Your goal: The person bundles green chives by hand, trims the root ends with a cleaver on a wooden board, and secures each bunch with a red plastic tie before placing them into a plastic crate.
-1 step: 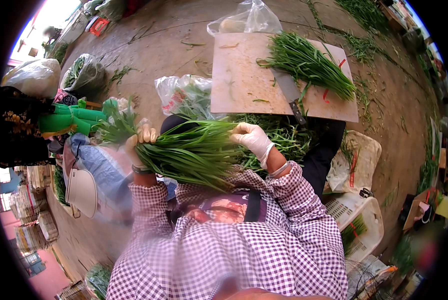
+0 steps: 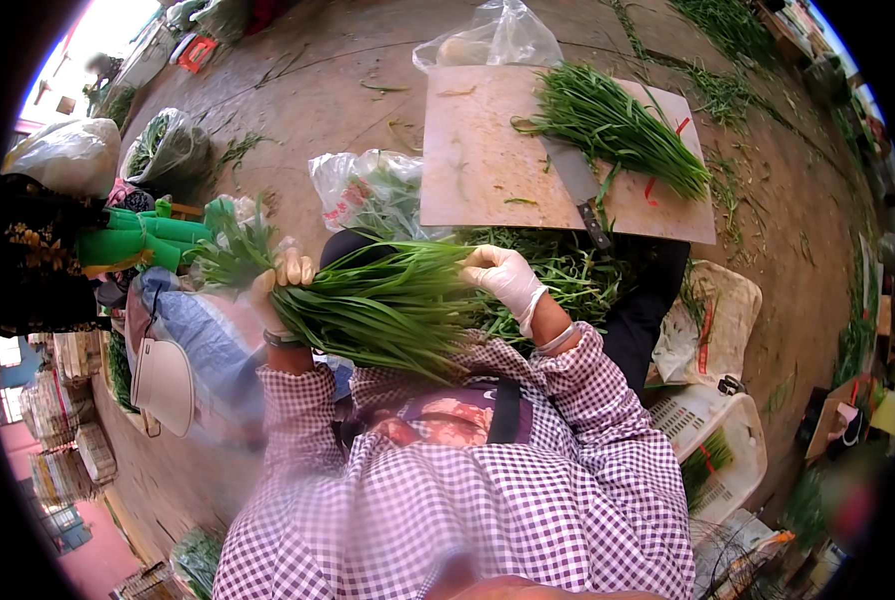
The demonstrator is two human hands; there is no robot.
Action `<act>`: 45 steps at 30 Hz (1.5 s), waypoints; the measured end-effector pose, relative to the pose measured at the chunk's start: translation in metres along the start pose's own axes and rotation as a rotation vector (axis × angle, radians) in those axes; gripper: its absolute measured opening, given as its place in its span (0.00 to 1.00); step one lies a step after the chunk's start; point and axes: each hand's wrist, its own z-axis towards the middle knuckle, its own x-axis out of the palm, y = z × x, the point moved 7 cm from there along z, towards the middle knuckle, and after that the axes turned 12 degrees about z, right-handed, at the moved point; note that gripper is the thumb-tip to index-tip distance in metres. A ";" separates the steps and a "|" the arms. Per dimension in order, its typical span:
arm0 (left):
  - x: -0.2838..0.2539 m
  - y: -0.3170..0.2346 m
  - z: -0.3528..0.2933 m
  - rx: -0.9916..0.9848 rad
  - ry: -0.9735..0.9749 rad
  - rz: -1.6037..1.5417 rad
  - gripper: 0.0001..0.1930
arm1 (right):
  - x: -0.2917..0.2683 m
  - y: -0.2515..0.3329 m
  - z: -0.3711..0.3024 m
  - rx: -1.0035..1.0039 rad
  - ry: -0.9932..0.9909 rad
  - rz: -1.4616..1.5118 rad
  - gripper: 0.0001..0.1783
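Observation:
A large bunch of long, flat-leaved garlic chives (image 2: pixel 378 300) lies sideways across my lap. My gloved left hand (image 2: pixel 286 280) is closed round it near its left end, where leaves fan out beyond my fingers. At the right end, my gloved right hand (image 2: pixel 508 280) pinches leaf tips between thumb and fingers. Ahead, a pale board (image 2: pixel 478 150) carries a second bunch of chives (image 2: pixel 618 125), partly tied with red strips. A broad-bladed knife (image 2: pixel 573 175) lies beside that bunch, its dark handle pointing toward me. Loose green leaves (image 2: pixel 568 270) are heaped below the board's near edge.
Clear plastic bags (image 2: pixel 368 185) stand left of the board and behind it. A white basket (image 2: pixel 723 440) with chives sits to my right, near a dirty white sack (image 2: pixel 723 320). Someone in dark clothing with a green sleeve (image 2: pixel 153 235) is close on the left, by a pale visor (image 2: pixel 163 385).

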 end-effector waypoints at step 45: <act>0.017 -0.032 0.004 0.100 0.378 -0.304 0.28 | -0.055 0.021 -0.013 -0.099 -0.052 -0.070 0.16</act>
